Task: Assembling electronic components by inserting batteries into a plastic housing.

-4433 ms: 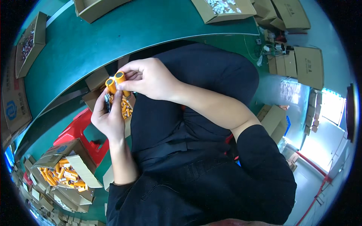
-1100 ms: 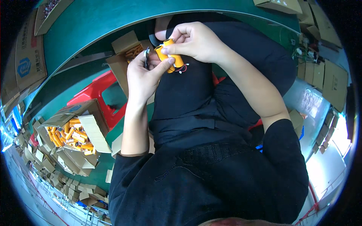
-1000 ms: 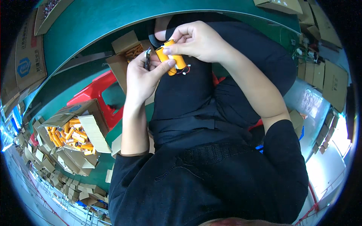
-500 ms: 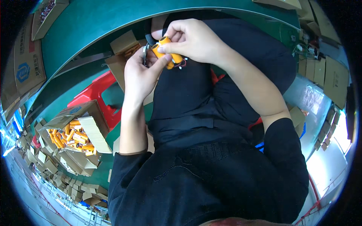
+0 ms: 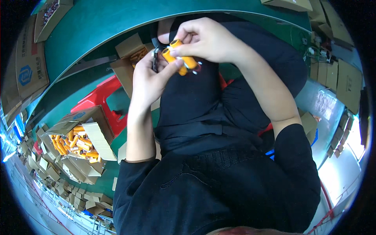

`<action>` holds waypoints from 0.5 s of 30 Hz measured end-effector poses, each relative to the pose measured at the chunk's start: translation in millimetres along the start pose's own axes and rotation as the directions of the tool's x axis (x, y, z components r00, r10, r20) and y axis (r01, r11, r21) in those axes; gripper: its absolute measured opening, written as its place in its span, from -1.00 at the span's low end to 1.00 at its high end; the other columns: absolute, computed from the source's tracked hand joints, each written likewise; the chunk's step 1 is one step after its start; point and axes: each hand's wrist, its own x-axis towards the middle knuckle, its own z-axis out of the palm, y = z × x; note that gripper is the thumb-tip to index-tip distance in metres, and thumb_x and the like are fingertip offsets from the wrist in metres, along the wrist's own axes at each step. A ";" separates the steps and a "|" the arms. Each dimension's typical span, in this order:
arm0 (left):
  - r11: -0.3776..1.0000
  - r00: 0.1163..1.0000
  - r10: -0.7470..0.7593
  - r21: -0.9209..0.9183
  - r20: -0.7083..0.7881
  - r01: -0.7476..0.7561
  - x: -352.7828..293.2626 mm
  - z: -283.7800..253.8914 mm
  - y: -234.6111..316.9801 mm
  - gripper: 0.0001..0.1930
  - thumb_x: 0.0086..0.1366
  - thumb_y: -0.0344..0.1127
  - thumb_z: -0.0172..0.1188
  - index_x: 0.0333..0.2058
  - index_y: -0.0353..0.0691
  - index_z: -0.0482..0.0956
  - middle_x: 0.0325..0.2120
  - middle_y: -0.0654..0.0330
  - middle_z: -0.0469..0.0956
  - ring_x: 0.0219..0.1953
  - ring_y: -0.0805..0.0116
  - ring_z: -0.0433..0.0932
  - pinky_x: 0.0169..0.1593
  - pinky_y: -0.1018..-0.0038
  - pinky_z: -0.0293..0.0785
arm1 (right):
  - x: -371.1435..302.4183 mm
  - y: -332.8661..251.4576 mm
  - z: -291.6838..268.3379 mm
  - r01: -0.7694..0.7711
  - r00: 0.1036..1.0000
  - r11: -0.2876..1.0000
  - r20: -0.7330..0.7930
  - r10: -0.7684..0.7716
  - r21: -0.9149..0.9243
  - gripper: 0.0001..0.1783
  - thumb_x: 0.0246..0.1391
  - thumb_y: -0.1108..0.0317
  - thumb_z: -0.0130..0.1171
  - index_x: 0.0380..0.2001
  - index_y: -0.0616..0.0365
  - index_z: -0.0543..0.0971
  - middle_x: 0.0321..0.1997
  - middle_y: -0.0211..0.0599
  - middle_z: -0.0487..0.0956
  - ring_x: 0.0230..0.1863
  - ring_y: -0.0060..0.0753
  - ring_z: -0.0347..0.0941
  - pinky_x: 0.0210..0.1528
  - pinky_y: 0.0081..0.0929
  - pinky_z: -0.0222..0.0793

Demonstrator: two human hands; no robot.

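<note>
Above my lap, both hands grip an orange battery pack (image 5: 190,62) made of several cylindrical cells side by side, with small wires and white ends at its right. My right hand (image 5: 211,43) pinches it from the upper right with thumb and fingers. The thumb of my left hand (image 5: 150,84) presses on its lower left side. A small dark tool with a metallic edge (image 5: 155,62) also sits in my left hand, between palm and fingers; its exact kind cannot be made out. The fingertips behind the pack are hidden.
An open cardboard box (image 5: 102,143) full of orange battery packs stands at my left, near a red plastic stool (image 5: 92,96). Another carton (image 5: 124,74) with orange pieces is below the green table (image 5: 102,23), whose curved edge runs just beyond my hands.
Both hands have shifted slightly to the right with the battery pack. The pack is tilted a little differently, and the dark tool has turned in my left hand.
</note>
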 end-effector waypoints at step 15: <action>0.686 0.945 0.073 -0.704 0.318 0.184 -11.9 -18.6 -3.6 -0.69 0.22 -0.53 0.42 -0.09 -0.42 0.57 -0.54 0.21 0.53 -0.66 0.59 0.36 -0.57 0.75 0.24 | -3.9 -4.7 -12.3 -0.111 0.953 0.854 0.298 -0.054 0.508 -0.65 0.28 0.20 0.31 -0.18 0.36 0.64 -0.32 -0.12 0.68 -0.49 -0.47 0.61 -0.42 -0.73 0.56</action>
